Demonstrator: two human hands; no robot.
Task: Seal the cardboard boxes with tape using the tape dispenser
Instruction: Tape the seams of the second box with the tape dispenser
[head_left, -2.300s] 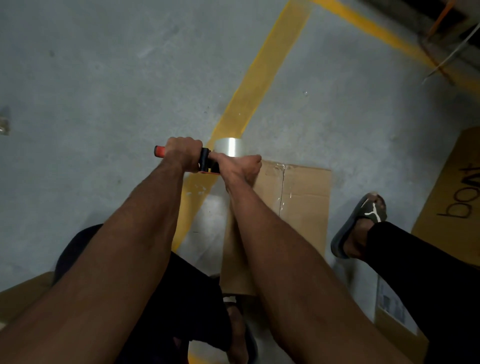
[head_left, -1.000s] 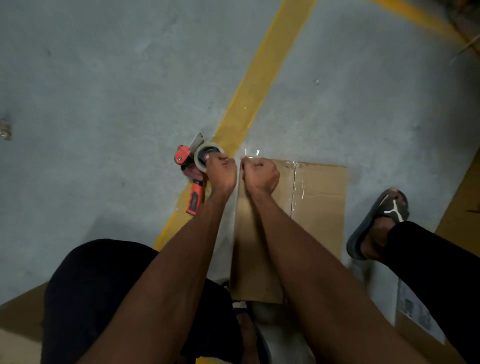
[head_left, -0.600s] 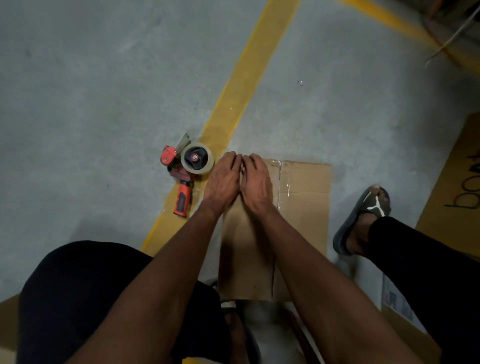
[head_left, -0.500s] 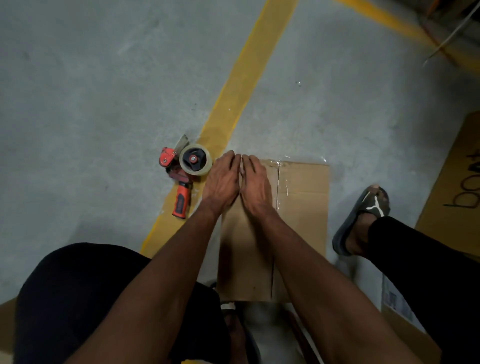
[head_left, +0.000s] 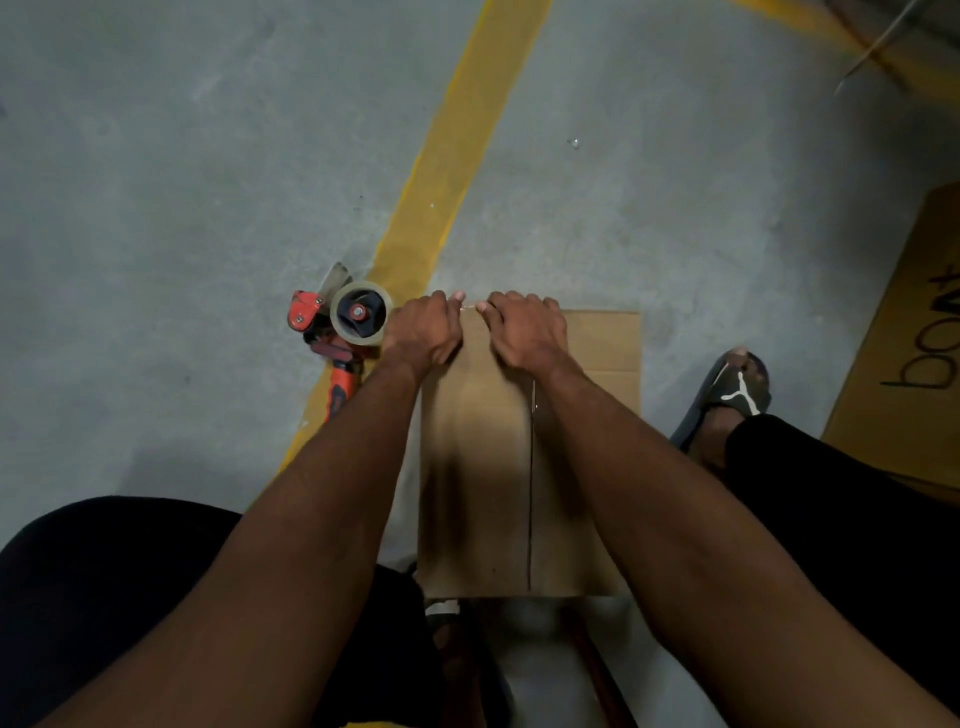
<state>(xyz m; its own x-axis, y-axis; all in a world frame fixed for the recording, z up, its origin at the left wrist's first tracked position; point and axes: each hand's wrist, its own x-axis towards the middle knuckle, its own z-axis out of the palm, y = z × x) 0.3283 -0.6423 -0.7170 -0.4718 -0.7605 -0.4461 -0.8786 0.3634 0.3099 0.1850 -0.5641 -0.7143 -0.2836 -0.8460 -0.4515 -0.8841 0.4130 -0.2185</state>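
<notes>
Now both hands (head_left: 423, 332) (head_left: 527, 330) have curled over the cardboard box's (head_left: 597, 343) far edge.

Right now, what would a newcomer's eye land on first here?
Two hands, left hand and right hand, curled over the far edge of the cardboard box on the floor. Just left of them lies the red tape dispenser, across a yellow floor line.

Bare floor (head_left: 182, 182) lies open to the left and beyond the box (head_left: 587, 343). The dispenser (head_left: 353, 322) lies just left of the left hand (head_left: 423, 332). A sandal (head_left: 727, 395) and second cardboard (head_left: 909, 338) block the right side.
</notes>
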